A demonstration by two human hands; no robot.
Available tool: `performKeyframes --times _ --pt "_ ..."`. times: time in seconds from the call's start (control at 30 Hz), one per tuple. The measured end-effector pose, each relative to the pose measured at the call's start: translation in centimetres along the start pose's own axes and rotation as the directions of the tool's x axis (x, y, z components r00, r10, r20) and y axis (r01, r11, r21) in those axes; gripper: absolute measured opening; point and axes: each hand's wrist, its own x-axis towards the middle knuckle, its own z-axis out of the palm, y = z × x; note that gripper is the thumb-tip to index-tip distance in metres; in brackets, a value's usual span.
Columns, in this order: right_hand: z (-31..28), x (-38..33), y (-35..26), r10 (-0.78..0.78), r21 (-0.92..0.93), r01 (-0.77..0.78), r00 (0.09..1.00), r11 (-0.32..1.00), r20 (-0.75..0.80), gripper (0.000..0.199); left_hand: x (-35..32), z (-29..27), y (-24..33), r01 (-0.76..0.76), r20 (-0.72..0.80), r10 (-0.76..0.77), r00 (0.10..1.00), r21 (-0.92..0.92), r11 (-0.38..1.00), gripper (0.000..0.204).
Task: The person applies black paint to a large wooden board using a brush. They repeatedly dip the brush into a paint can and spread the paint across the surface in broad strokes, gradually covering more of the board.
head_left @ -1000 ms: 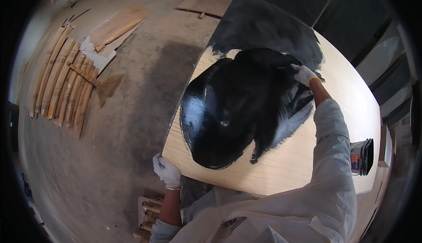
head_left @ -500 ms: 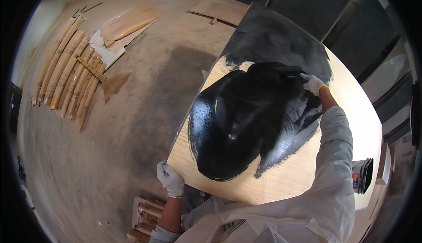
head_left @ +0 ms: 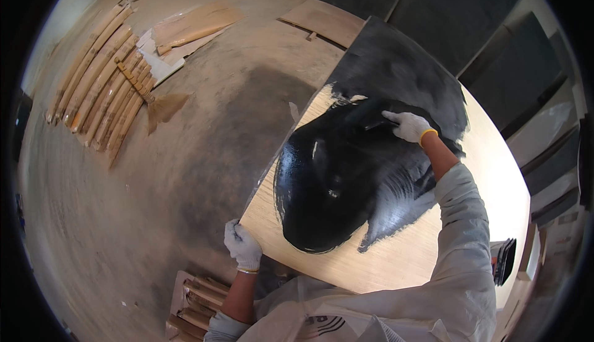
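Head view.
A: Locate board (head_left: 405,258); report coverage.
B: Ahead, below. Coated black over far end and middle; uncoated along near edge and right side.
A: State grips.
B: Curled around near corner with left hand (head_left: 242,245); gripping faintly visible dark tool (head_left: 375,126) with right hand (head_left: 409,127).

Head-worn fisheye view, facing downward
Looks from above, near the left hand (head_left: 242,246), right hand (head_left: 410,127) and board (head_left: 405,250), wide enough for the floor (head_left: 93,218) at left
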Motion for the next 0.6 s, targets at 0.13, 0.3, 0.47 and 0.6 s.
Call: performKeyframes --times 0.13,0.3,0.47,0.6 --pt "-0.1 2.7 -1.7 -0.016 0.050 0.017 0.999 0.999 -0.036 0.076 -0.2 -0.4 0.7 -0.012 0.019 0.012 1.000 -0.001 1.000 0.024" --pt "-0.9 4.1 -0.5 -0.112 0.051 0.111 0.994 0.993 0.008 0.076 0.0 0.0 -0.6 0.011 0.002 -0.011 1.000 0.010 1.000 0.024" --pt "-0.7 2.4 -5.2 -0.138 0.074 0.134 0.989 0.988 0.048 0.076 -0.3 -0.3 -0.9 0.010 -0.019 -0.010 1.000 0.006 1.000 0.024" --pt "-0.9 2.9 -3.5 -0.117 0.062 0.112 0.990 0.992 0.074 0.076 -0.4 -0.1 -1.5 0.033 -0.011 -0.033 0.999 0.017 0.999 0.023"
